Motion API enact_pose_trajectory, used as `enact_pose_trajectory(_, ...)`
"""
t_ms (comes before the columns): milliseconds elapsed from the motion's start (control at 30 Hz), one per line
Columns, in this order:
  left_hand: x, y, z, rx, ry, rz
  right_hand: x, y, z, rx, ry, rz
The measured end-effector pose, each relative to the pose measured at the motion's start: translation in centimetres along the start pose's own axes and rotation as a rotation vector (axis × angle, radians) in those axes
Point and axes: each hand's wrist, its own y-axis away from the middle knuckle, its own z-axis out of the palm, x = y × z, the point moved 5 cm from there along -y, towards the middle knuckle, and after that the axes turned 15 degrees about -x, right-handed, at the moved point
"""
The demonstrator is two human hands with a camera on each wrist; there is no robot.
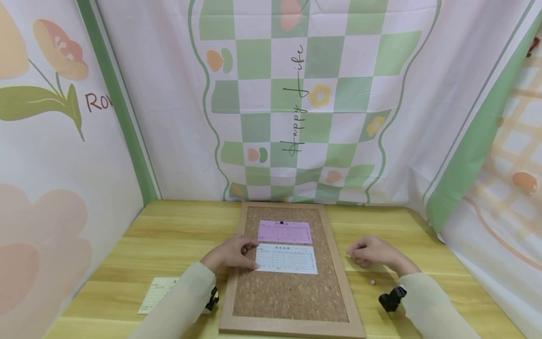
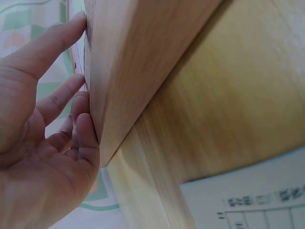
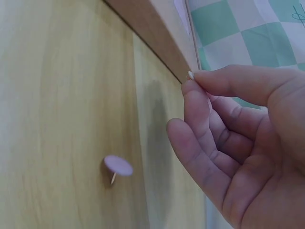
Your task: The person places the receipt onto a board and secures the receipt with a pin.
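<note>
On the corkboard (image 1: 292,299) lies a white printed form slip (image 1: 286,259), just below a pink form slip (image 1: 284,231) with a small black fastener at its top edge. My left hand (image 1: 233,253) rests at the white slip's left side, thumb and forefinger stretched out and touching it, the other fingers loosely bent. To the right of the board, my right hand (image 1: 372,253) pinches a small white thumbtack (image 3: 191,75) between thumb and forefinger; most of it is hidden by the fingertips. A lilac thumbtack (image 3: 118,165) lies on the table below that hand, its pin showing.
A pale yellow form slip (image 1: 158,294) lies on the wooden table (image 1: 178,226) at the left, partly covered by my left sleeve. The board's raised wooden frame (image 1: 292,326) surrounds the cork. A checked curtain (image 1: 288,94) hangs behind the table.
</note>
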Motion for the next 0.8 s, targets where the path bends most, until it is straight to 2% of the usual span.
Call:
enact_pose_trajectory(233, -0.2, -0.1, -0.1, -0.003, 0.012, 0.012, -0.9, -0.6, 0.0, 0.004, -0.001, -0.012)
enact_pose_trajectory(467, -0.1, 0.0, -0.1, -0.006, -0.014, 0.026, -2.0, -0.9, 0.4, -0.013, -0.022, -0.031)
enact_pose_trajectory(800, -0.2, -0.2, 0.0, -0.001, -0.006, 0.004, -2.8, -1.9, 1.1, -0.003, -0.029, -0.029)
